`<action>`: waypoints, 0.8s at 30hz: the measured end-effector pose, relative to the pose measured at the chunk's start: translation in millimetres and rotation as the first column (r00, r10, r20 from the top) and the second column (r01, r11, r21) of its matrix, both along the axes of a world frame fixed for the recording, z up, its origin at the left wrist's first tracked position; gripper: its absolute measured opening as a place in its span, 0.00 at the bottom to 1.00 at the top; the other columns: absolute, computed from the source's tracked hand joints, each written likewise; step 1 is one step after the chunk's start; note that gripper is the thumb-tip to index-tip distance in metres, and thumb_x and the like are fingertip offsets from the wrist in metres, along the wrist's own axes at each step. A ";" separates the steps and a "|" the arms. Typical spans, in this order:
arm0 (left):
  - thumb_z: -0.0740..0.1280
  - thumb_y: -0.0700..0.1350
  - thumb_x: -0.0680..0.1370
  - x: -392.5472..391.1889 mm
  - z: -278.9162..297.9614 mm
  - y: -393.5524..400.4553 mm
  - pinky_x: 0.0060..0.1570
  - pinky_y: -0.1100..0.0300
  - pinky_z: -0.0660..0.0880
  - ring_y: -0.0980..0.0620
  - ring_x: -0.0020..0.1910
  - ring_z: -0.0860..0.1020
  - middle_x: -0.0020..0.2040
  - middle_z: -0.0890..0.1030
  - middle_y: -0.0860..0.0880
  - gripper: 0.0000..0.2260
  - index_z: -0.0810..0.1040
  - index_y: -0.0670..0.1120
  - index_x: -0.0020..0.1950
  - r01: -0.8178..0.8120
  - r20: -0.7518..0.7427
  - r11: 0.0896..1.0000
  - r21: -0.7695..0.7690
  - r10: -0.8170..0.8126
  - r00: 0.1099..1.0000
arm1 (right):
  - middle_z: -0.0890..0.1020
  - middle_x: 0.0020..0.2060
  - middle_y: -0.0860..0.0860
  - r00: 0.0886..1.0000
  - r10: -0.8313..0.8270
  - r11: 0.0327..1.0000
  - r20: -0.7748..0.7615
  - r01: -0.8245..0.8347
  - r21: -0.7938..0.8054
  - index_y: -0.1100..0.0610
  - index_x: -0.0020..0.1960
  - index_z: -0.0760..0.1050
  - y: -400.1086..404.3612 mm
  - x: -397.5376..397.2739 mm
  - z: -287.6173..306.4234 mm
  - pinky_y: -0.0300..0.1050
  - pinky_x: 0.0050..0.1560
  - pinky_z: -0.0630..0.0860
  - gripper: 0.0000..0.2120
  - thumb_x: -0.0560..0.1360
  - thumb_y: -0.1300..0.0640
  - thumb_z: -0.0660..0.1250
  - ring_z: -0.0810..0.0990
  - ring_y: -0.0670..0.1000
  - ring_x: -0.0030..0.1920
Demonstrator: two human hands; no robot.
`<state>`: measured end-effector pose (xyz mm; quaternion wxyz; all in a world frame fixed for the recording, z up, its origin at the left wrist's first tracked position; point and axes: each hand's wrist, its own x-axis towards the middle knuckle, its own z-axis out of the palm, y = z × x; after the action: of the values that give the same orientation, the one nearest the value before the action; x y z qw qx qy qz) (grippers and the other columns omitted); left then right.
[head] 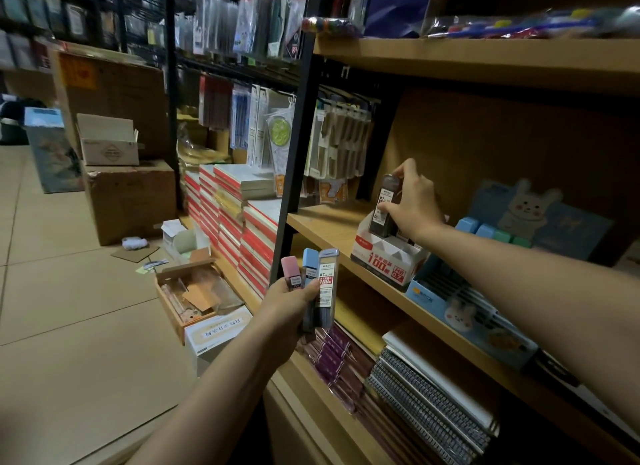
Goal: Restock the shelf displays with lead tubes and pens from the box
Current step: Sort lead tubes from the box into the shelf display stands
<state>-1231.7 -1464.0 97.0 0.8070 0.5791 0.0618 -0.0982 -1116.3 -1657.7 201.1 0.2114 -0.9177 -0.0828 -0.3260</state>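
Right hand (pixel 412 201) pinching a dark lead tube (pixel 386 206) upright in the white display box (pixel 388 256) at the shelf's (pixel 325 222) front edge, left hand (pixel 291 303) gripping three lead tubes (pixel 317 284).

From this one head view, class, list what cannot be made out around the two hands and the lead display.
- Whether the dark tube is seated in the red-and-white display box: the right hand hides its back.
- Lower ends of the tubes held by the left hand: its fingers cover them.
- Small print on tube labels: too small.
- Top shelf goods: blurred.
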 end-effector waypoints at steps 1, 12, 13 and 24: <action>0.63 0.44 0.81 -0.4 -0.3 -1.5 0.56 0.42 0.77 0.42 0.53 0.79 0.52 0.79 0.41 0.09 0.73 0.44 0.60 0.002 -0.001 1.000 -0.001 -0.002 1.000 | 0.78 0.53 0.55 1.000 -0.012 1.000 -0.003 0.012 -0.028 0.55 0.56 0.67 0.9 0.4 -2.0 0.50 0.49 0.79 0.23 0.68 0.61 0.77 0.78 0.55 0.52; 0.63 0.43 0.81 -6.5 3.7 -11.2 0.56 0.40 0.75 0.43 0.51 0.79 0.50 0.79 0.42 0.08 0.73 0.44 0.59 0.026 0.056 0.998 0.058 -0.029 0.998 | 0.74 0.57 0.54 1.000 -0.004 0.999 -0.005 0.004 0.037 0.57 0.60 0.76 -8.6 -20.7 0.5 0.41 0.50 0.76 0.12 0.77 0.59 0.68 0.76 0.50 0.52; 0.63 0.43 0.81 -7.3 4.9 -12.1 0.57 0.39 0.75 0.43 0.51 0.79 0.51 0.79 0.42 0.08 0.73 0.44 0.60 0.020 0.071 0.997 0.070 -0.025 0.997 | 0.76 0.55 0.53 0.999 0.032 0.992 -0.018 -0.030 0.125 0.56 0.59 0.76 -10.9 -30.3 2.7 0.37 0.47 0.76 0.11 0.77 0.60 0.68 0.78 0.50 0.51; 0.63 0.43 0.81 -29.8 14.5 -42.2 0.53 0.49 0.78 0.46 0.54 0.80 0.56 0.80 0.43 0.13 0.71 0.46 0.65 0.141 0.190 0.981 0.134 -0.165 0.968 | 0.81 0.48 0.60 0.809 0.412 0.817 -0.420 -0.123 0.564 0.53 0.52 0.73 -9.9 -128.5 -41.2 0.51 0.42 0.84 0.11 0.74 0.63 0.71 0.86 0.54 0.42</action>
<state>-1261.5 -1506.2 111.5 0.7629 0.6364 -0.0590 -0.0976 -1244.8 -1667.6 159.9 0.5064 -0.8589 -0.0661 -0.0388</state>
